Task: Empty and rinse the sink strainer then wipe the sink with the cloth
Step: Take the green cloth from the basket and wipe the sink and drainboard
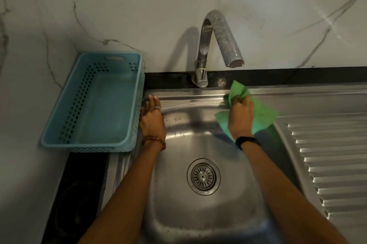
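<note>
At the sink's far right corner, right of centre in the frame: the wiping stage looks under way.

Right fingers: curled round a bunch of the green cloth (262, 113), gripping it; the fingertips themselves are hidden under the fabric.

Right hand (241, 117): pressed down on the cloth at the back right rim of the sink (178, 220), where the bowl meets the ribbed drainboard (327, 154).

Cloth: spread loosely around the hand, one corner sticking up toward the black ledge behind, the rest draped over the rim and into the bowl.

Left fingers: straight and close together, laid flat; nothing is held.

Left hand (152, 116): resting on the sink's back left corner, just beside the blue basket (95, 104), apparently bracing.

Strainer (203, 176): seated in the drain at the bowl's centre, lower middle of the frame; its slots look free of debris, so emptying and rinsing appear done, though fine residue would be too small to tell.

Tap (216, 45): upper centre, no water running from the spout.

Bowl surface: drops and smears show on the back wall near the left hand, and dull patches lie across the floor of the bowl.

Done, by my reading: strainer emptied, rinsed and replaced.

Left, by my reading: most of the wipe, including back wall, left side, floor and near edge.
</note>
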`<act>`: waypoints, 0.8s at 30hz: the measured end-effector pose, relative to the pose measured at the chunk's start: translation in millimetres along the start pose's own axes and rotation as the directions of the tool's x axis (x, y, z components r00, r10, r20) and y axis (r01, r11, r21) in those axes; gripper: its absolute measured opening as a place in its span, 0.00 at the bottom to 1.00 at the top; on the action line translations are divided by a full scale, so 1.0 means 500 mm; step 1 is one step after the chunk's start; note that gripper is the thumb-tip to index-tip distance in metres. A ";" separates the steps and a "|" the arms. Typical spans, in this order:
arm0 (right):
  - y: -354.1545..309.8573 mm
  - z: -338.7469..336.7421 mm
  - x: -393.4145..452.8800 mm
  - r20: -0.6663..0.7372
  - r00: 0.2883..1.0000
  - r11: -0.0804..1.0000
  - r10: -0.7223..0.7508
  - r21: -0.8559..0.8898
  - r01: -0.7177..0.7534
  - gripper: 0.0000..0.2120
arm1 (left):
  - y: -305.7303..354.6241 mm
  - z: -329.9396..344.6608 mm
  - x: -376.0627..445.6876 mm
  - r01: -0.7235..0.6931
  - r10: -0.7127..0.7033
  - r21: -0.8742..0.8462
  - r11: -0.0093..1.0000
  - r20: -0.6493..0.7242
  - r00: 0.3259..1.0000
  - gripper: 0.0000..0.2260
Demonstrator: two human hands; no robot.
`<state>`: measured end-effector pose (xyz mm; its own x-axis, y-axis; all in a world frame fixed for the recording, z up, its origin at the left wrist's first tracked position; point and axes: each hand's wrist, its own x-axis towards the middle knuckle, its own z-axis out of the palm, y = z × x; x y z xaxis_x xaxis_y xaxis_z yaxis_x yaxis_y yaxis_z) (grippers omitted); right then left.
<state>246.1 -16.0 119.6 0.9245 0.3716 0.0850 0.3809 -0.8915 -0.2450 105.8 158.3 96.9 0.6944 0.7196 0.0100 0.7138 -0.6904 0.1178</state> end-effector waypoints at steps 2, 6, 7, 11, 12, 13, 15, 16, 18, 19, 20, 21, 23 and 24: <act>-0.048 0.011 -0.024 0.024 0.997 0.990 -0.076 0.119 0.073 0.15 | 0.001 0.001 -0.003 -0.005 0.005 0.010 1.000 -0.004 1.000 0.29; -0.093 -0.005 -0.042 0.129 0.987 0.798 -0.093 0.603 -0.004 0.09 | 0.003 -0.012 -0.004 -0.015 0.017 -0.105 0.994 0.011 1.000 0.30; -0.085 -0.017 -0.046 0.178 0.981 0.733 -0.072 0.676 -0.069 0.08 | 0.003 -0.017 -0.004 -0.019 0.022 -0.120 0.993 0.023 0.999 0.29; -0.004 -0.075 -0.067 0.428 0.904 0.183 -0.007 0.889 -0.419 0.10 | 0.002 -0.031 -0.001 -0.015 0.027 -0.149 0.989 0.078 0.997 0.29; 0.023 -0.092 -0.073 0.530 0.848 0.035 -0.002 0.847 -0.530 0.11 | 0.004 -0.034 -0.001 -0.013 0.029 -0.156 0.988 0.102 0.994 0.29; 0.046 -0.107 -0.079 0.613 0.789 -0.112 -0.043 0.781 -0.614 0.12 | 0.005 -0.039 -0.001 -0.004 0.028 -0.180 0.984 0.130 0.991 0.30; 0.079 -0.137 -0.090 0.668 0.737 -0.323 -0.104 0.678 -0.660 0.18 | 0.006 -0.047 -0.011 0.011 0.031 -0.248 0.969 0.163 0.986 0.32; 0.102 -0.153 -0.094 0.648 0.757 -0.355 -0.088 0.689 -0.631 0.19 | 0.010 -0.049 -0.024 -0.001 0.039 -0.247 0.969 0.146 0.989 0.32; 0.152 -0.179 -0.102 0.616 0.787 -0.329 -0.024 0.739 -0.589 0.15 | 0.035 -0.047 -0.068 -0.054 0.067 -0.200 0.978 0.056 0.996 0.31; 0.174 -0.187 -0.115 0.607 0.795 -0.352 -0.011 0.741 -0.571 0.14 | 0.053 -0.044 -0.095 -0.082 0.088 -0.195 0.977 0.022 0.996 0.31; 0.204 -0.189 -0.125 0.596 0.803 -0.392 -0.016 0.735 -0.554 0.16 | 0.085 -0.042 -0.123 -0.105 0.109 -0.220 0.970 0.009 0.994 0.30; 0.228 -0.192 -0.137 0.587 0.809 -0.446 -0.028 0.717 -0.535 0.18 | 0.122 -0.040 -0.148 -0.122 0.129 -0.266 0.956 0.007 0.992 0.30; 0.273 -0.203 -0.159 0.580 0.810 -0.577 -0.087 0.634 -0.516 0.08 | 0.202 -0.034 -0.177 -0.173 0.191 -0.296 0.939 0.035 0.981 0.30; 0.281 -0.211 -0.168 0.572 0.810 -0.662 -0.128 0.559 -0.500 0.07 | 0.240 -0.031 -0.183 -0.208 0.231 -0.268 0.941 0.056 0.971 0.30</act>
<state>223.5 -199.9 179.9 0.6914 0.5634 -0.4523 -0.7224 0.5490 -0.4205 126.4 10.7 125.3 0.8446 0.5351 -0.0189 0.5021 -0.7792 0.3752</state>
